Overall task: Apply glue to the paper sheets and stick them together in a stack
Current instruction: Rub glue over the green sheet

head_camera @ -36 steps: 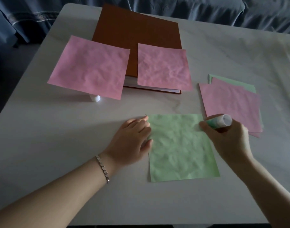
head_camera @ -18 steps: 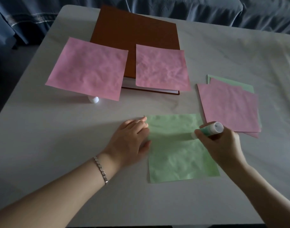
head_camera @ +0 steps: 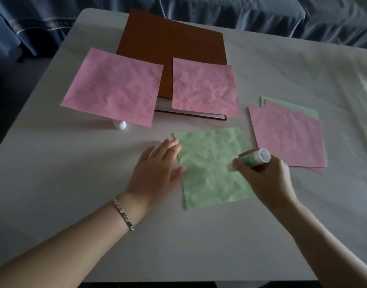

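A crumpled green sheet [head_camera: 209,163] lies flat in the middle of the white table [head_camera: 74,173]. My left hand [head_camera: 157,169] lies flat with straight fingers on the sheet's left edge. My right hand [head_camera: 265,179] grips a green and white glue stick [head_camera: 255,157], its tip down on the right half of the green sheet. A pink sheet [head_camera: 286,134] tops a small pile at the right, with a green sheet [head_camera: 292,107] peeking out behind it.
A brown book [head_camera: 172,48] lies at the back. One pink sheet [head_camera: 203,88] rests on it, and another pink sheet [head_camera: 114,86] leans off its left side over a small white cap [head_camera: 121,125]. Blue fabric [head_camera: 261,11] lies beyond the table.
My right hand has slid the glue stick leftward and toward me, from the green sheet's upper right edge onto its right half. My left hand has stayed on the left edge.
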The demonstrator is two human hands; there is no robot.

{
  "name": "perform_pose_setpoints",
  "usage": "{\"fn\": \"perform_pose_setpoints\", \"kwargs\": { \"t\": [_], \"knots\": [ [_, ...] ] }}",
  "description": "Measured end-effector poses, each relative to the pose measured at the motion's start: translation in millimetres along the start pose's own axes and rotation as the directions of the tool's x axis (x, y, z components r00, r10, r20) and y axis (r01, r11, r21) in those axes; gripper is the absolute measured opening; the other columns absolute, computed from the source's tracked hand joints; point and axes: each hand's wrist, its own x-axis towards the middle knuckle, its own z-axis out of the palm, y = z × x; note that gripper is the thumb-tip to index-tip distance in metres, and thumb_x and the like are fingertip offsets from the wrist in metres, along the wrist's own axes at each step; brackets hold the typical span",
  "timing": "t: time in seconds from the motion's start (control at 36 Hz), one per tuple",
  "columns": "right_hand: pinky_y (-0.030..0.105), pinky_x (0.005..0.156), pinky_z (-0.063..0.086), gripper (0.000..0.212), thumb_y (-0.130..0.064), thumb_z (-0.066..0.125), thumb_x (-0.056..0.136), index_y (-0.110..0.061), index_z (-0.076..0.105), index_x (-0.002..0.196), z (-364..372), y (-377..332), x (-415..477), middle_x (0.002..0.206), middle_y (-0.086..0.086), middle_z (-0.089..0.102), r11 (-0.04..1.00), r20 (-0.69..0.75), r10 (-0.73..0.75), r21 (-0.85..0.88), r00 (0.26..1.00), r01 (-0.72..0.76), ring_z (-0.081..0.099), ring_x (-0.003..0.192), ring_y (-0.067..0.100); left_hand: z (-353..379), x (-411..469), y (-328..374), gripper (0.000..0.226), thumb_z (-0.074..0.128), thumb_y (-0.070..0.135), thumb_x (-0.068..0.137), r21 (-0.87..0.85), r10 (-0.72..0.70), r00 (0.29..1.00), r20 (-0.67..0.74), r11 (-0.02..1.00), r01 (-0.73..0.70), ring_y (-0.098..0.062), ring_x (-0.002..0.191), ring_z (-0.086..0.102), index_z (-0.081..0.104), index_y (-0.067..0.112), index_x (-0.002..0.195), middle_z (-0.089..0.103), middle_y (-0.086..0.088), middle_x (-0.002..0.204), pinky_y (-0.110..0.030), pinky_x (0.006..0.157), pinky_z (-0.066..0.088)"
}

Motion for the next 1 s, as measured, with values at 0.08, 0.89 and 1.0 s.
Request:
{"fn": "perform_pose_setpoints", "kwargs": {
  "t": [0.08,0.89,1.0],
  "knots": [
    [0.011,0.039,0.032,0.01,-0.024,0.073,0.072,-0.021,0.065,0.068,13.5,-7.5,1.8,0.043,-0.009,0.052,1.0,0.033,-0.026,-0.004,0.999,0.026,0.046,0.04,0.004,-2.1,-2.4,6.6,0.051,0.039,0.035,0.088,-0.022,-0.022,1.0,-0.003,1.0,0.022,-0.024,0.115,0.058,0.06,0.001,0.119,0.06,-0.012,0.126,-0.033,0.096,0.03],
    [0.027,0.058,0.047,0.008,-0.02,0.074,0.073,-0.018,0.067,0.073,-4.7,1.4,6.5,0.055,-0.003,0.059,0.987,-0.118,-0.091,-0.139,0.989,0.074,0.053,0.05,0.012,11.1,-17.3,4.1,0.058,0.042,0.05,0.084,-0.028,-0.017,1.0,0.004,0.999,0.017,-0.015,0.131,0.038,0.058,0.015,0.126,0.052,0.001,0.137,-0.041,0.107,0.023],
    [0.028,0.053,0.047,0.01,-0.021,0.076,0.071,-0.019,0.067,0.072,19.6,-8.8,-9.9,0.055,-0.005,0.061,0.986,0.017,-0.141,-0.082,0.99,0.142,0.056,0.057,0.011,9.1,-17.0,3.6,0.06,0.04,0.051,0.084,-0.04,-0.02,0.999,0.043,0.999,0.022,-0.014,0.134,0.033,0.055,0.015,0.129,0.048,0.002,0.141,-0.041,0.108,0.02]
  ]
}}
